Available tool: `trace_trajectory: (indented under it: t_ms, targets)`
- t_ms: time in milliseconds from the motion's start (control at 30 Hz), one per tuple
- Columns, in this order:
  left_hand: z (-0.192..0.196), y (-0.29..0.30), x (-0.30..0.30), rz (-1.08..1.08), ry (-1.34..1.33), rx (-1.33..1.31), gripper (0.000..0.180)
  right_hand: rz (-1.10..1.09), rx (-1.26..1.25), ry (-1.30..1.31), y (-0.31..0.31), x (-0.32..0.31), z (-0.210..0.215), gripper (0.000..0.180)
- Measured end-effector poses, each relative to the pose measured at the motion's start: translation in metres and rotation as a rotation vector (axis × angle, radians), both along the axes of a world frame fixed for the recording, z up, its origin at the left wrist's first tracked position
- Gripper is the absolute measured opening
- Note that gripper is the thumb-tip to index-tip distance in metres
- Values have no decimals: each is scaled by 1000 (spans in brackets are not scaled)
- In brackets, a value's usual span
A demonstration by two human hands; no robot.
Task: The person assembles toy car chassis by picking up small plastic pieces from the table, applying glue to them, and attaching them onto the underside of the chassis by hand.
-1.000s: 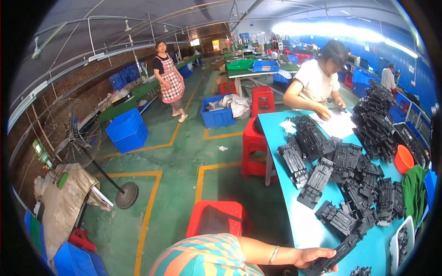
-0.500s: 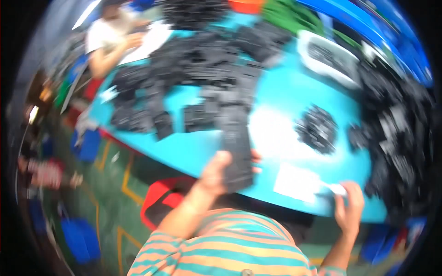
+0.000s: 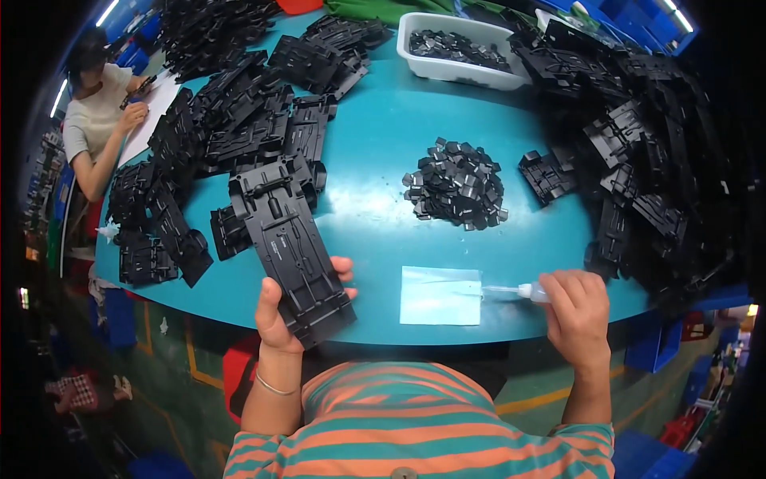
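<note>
Your left hand point(image 3: 279, 315) is gripping the long black plastic tray point(image 3: 289, 239) by its near end; it looks light and stiff. Your right hand point(image 3: 576, 307) is squeezing a small glue bottle point(image 3: 533, 292) right of the tray.

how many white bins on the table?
1. The white bin sits at the table's far edge, holding small black parts. More could be hidden behind the black part piles at right.
</note>
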State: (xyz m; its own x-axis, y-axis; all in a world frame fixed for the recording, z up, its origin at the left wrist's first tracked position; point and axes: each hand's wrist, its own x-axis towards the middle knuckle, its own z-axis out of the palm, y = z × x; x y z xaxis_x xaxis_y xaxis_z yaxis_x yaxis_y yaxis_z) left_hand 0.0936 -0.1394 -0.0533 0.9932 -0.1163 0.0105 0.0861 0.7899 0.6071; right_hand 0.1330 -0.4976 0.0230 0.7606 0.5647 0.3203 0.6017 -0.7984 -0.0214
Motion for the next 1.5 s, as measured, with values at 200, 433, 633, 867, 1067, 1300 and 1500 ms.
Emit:
trace_trajectory:
  t_ms: [200,433,633,867,1067,1300,1500]
  targets:
    - [0,2,2,-6,-4,-33,80,44,-55,-63,4,6,0,26]
    - [-1,3,3,-11,-12,-32,79,80,-72,-92,5,7,1,29]
    - [1,2,2,-4,-11,-29,79,92,-65,-100,7,8,2,28]
    - [1,2,2,-1,7,-26,80,100,-75,-97,8,9,4,28]
    - [2,2,2,0,9,-13,80,98,-77,-91,8,9,5,29]
    - [3,1,2,5,11,-2,81,95,-76,-91,6,8,5,28]
    - [-1,2,4,0,13,-11,81,92,-83,-80,7,9,5,28]
